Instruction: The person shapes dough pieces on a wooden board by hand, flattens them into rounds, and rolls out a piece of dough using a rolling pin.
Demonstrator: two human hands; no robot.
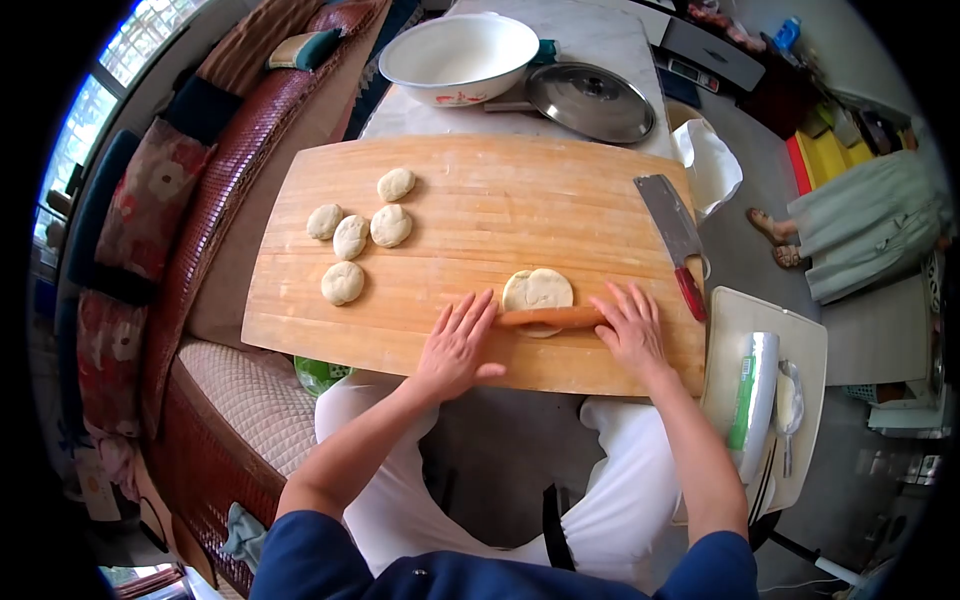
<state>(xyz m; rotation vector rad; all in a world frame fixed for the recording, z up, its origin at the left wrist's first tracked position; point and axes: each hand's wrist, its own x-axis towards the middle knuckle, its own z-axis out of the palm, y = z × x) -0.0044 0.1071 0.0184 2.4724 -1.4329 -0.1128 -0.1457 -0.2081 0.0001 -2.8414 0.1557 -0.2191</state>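
A wooden rolling pin lies across a partly flattened round of dough near the front of the board. My left hand rests over the pin's left end, fingers stretched out and thumb apart. Over the right end lies my right hand, its fingers spread and flat; both pin ends are hidden beneath the hands. Several small dough pieces sit on the board's left side, among them one dough ball closest to my left hand.
The large wooden board bears a cleaver with a red handle at its right edge. Behind stand a white enamel basin and a metal lid. A tray at right holds a cling film roll. Another person's skirt shows at right.
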